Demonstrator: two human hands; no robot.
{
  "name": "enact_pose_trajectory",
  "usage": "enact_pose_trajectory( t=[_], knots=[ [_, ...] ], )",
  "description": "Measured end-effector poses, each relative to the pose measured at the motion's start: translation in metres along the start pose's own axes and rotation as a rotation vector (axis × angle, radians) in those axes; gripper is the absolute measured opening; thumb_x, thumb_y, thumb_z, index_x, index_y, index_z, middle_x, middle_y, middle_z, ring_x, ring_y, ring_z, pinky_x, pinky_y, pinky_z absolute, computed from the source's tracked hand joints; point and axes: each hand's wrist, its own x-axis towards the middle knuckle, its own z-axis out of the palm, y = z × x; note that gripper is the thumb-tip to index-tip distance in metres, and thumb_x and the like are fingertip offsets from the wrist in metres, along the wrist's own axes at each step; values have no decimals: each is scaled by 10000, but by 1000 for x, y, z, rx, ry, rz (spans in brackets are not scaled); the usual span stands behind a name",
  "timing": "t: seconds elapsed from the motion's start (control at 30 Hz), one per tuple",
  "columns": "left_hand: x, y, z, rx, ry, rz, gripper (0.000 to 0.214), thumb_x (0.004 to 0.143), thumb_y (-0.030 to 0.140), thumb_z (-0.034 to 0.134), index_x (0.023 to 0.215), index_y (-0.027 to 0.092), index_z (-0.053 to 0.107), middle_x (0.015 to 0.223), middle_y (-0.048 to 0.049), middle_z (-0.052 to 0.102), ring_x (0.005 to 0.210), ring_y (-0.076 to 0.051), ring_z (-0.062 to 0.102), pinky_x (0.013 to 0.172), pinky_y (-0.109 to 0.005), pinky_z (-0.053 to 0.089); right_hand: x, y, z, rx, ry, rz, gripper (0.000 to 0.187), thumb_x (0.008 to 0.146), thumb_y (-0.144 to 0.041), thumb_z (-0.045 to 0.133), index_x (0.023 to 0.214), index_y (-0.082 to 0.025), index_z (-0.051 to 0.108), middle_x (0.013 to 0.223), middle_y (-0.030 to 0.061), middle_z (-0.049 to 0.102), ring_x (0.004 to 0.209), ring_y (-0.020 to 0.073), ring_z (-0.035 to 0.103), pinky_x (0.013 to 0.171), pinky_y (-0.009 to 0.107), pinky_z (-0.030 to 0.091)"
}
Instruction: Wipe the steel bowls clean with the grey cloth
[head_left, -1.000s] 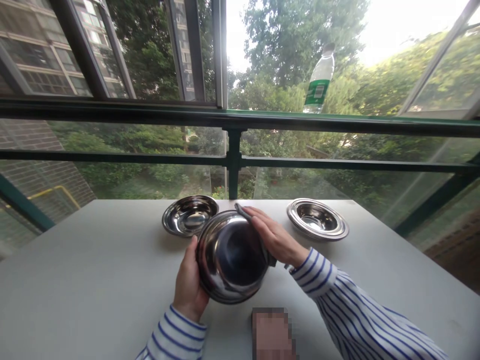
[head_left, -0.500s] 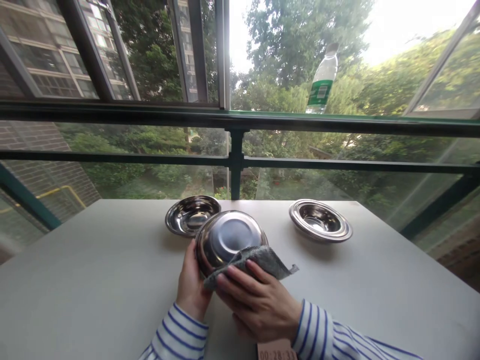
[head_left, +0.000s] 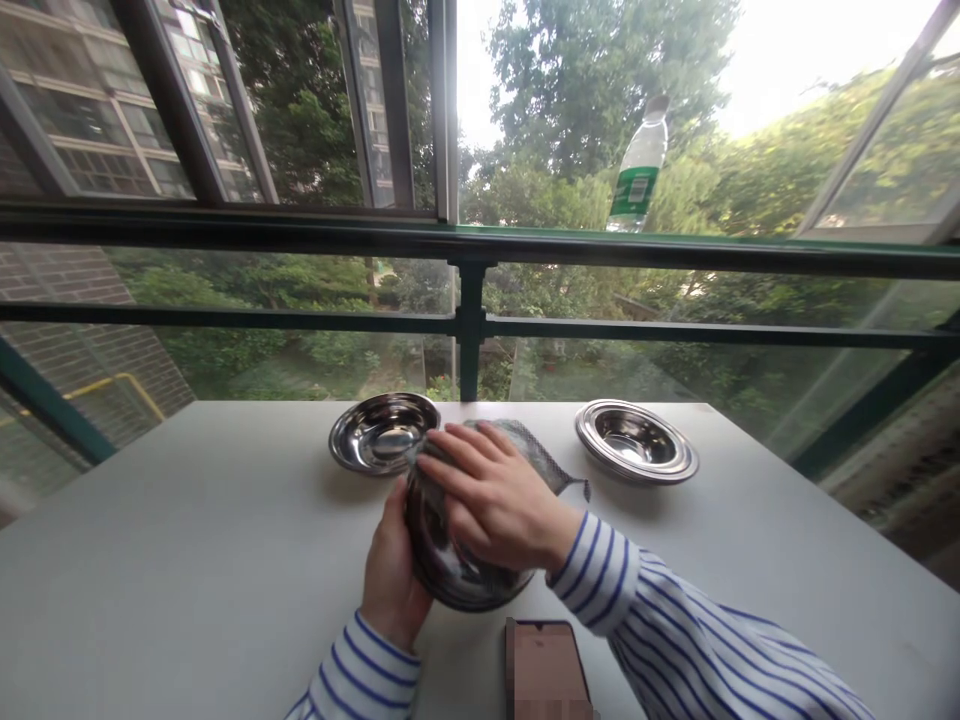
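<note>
A shiny metal bowl (head_left: pixel 472 590) is tipped over with its outside toward me, above the middle of the table. My left hand (head_left: pixel 396 570) grips its left rim, thumb up along the side. Across the bowl's far side lies a grey cloth (head_left: pixel 536 450), its corner hanging to the right. My right hand (head_left: pixel 491 490) presses flat on the cloth with fingers stretched out to the left, covering much of the bowl. Part of the cloth is hidden under that hand.
Another metal bowl (head_left: pixel 349 440) stands upright behind on the left. On the right are wide-rimmed metal bowls (head_left: pixel 679 466), seemingly stacked. A phone (head_left: pixel 551 665) lies on the white table (head_left: pixel 187 570) near me. A plastic bottle (head_left: pixel 636 185) stands on the window ledge beyond the railing (head_left: pixel 300 236).
My right hand and the cloth have moved from the bowl's near side up to its far side. The bowl has tilted, and more of the phone shows. My left hand keeps its hold.
</note>
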Motion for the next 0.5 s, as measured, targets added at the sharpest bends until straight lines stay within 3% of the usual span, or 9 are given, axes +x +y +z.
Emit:
enact_pose_trajectory(
  t=[0.13, 0.23, 0.5],
  knots=[
    [-1, 2, 2, 78, 15, -5, 266, 849, 268, 508, 969, 116, 691, 895, -94, 734, 940, -226, 655, 860, -335, 506, -10, 31, -1, 141, 77, 240, 428, 904, -261, 352, 1298, -137, 464, 1303, 143, 482, 1181, 248, 445, 987, 420, 380],
    [1, 5, -1, 101, 26, -7, 267, 844, 290, 516, 920, 115, 702, 872, -96, 736, 930, -233, 658, 858, -348, 509, -32, 49, 3, 328, 172, 394, 362, 898, -255, 392, 1222, -172, 530, 1160, 108, 582, 1093, 218, 525, 956, 384, 417],
    [1, 12, 5, 151, -10, 116, 299, 802, 368, 574, 913, 123, 705, 841, -71, 732, 783, -196, 675, 723, -279, 538, -91, 69, -3, 417, 393, 661, 325, 889, -317, 416, 1142, -188, 575, 1050, 71, 649, 968, 221, 607, 843, 380, 495]
  ],
)
